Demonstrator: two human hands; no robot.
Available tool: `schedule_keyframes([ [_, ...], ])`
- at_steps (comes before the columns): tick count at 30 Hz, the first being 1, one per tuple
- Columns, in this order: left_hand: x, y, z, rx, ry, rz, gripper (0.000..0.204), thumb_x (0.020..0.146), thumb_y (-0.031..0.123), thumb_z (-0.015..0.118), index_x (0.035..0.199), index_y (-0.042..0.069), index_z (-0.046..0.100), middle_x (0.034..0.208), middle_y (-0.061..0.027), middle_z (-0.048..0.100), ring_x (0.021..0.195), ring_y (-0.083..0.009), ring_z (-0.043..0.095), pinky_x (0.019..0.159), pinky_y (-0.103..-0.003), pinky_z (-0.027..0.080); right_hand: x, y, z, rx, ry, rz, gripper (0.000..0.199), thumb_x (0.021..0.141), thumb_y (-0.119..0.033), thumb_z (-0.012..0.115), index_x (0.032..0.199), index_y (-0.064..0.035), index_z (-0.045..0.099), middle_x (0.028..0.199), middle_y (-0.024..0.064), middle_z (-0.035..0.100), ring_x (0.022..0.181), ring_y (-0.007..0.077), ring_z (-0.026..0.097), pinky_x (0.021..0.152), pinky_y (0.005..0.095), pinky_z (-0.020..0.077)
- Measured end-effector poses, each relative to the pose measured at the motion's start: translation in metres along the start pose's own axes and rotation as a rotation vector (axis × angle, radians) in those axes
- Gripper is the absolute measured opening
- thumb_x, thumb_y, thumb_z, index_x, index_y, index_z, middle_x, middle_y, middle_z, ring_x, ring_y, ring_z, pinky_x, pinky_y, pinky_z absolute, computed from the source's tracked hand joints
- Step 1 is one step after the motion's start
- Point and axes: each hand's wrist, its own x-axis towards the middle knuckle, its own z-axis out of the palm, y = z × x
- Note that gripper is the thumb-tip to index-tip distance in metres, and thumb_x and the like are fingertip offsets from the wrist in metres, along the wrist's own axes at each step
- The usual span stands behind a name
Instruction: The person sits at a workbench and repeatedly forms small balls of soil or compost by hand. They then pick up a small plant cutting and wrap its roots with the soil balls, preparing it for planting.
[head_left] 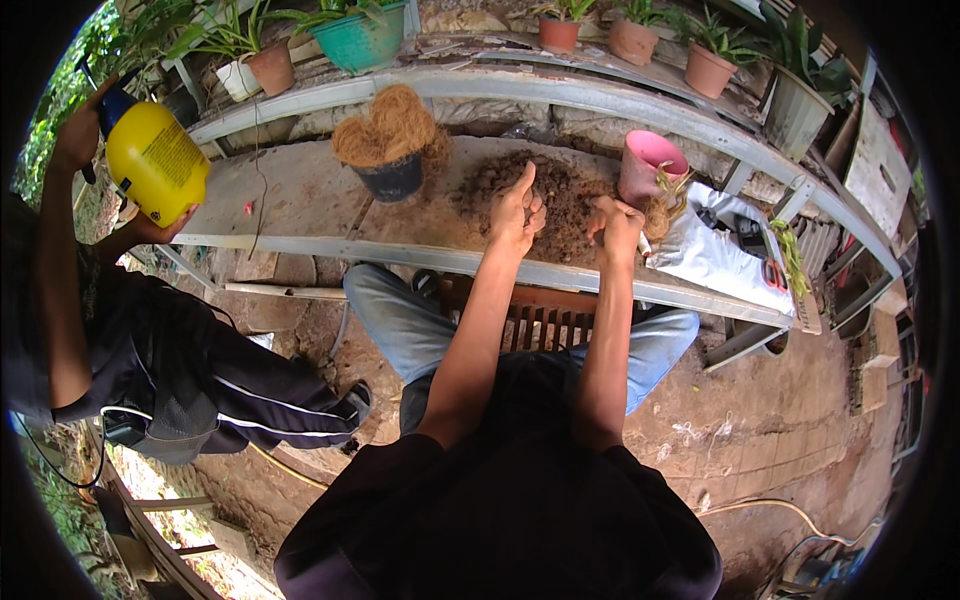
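Note:
Above a heap of dark soil point(570, 215) on the bench, my left hand point(515, 215) has its thumb raised and its fingers curled, with nothing visible in them. My right hand point(617, 225) is at the heap's right side, fingers bent in; whatever they may hold is hidden. Close beside it stands a pink pot point(655, 160), and a plant with pale, drooping leaves and a fibrous root ball point(660, 212) leans at its foot. A short white stick-like piece point(645, 244) shows next to my right hand. Further left, a black pot point(390, 178) is heaped with brown coconut fibre point(395, 120).
A white plastic bag point(715, 255) with dark items lies at the bench's right end. At left, another person holds a yellow spray bottle point(157, 160) in both hands. Potted plants, one in a green pot point(360, 40), line a shelf behind. A metal edge point(450, 260) runs along the bench front.

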Motion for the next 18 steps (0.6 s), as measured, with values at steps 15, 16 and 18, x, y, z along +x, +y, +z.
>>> schedule_keyframes([
  [15,0.001,-0.002,0.007,-0.504,0.158,-0.017,0.034,0.092,0.033,0.055,0.074,0.005,0.055,0.070,-0.0067,0.055,0.073,-0.0245,0.062,0.071,-0.037,0.061,0.016,0.016,-0.020,0.682,0.042,0.154,0.022,0.094,-0.026,0.062,0.095,-0.0040,0.058,0.084,0.0068,0.063,0.073,0.0173,0.063,0.059,0.0277,0.0537],
  [16,0.000,0.000,0.012,-0.553,0.170,-0.018,0.034,0.092,0.032,0.055,0.073,0.005,0.055,0.069,-0.0069,0.055,0.074,-0.0249,0.063,0.071,-0.038,0.062,0.013,0.014,-0.014,0.699,0.122,0.132,0.022,0.094,-0.026,0.063,0.094,-0.0040,0.059,0.082,0.0060,0.063,0.071,0.0158,0.063,0.056,0.0273,0.0525],
  [18,-0.001,0.006,0.016,-0.653,0.195,-0.011,0.033,0.093,0.029,0.056,0.071,0.004,0.055,0.068,-0.0074,0.054,0.076,-0.0255,0.064,0.073,-0.039,0.062,0.008,0.006,-0.004,0.627,0.172,0.085,0.026,0.092,-0.029,0.065,0.087,-0.0050,0.059,0.078,0.0060,0.063,0.066,0.0155,0.062,0.052,0.0263,0.0483],
])
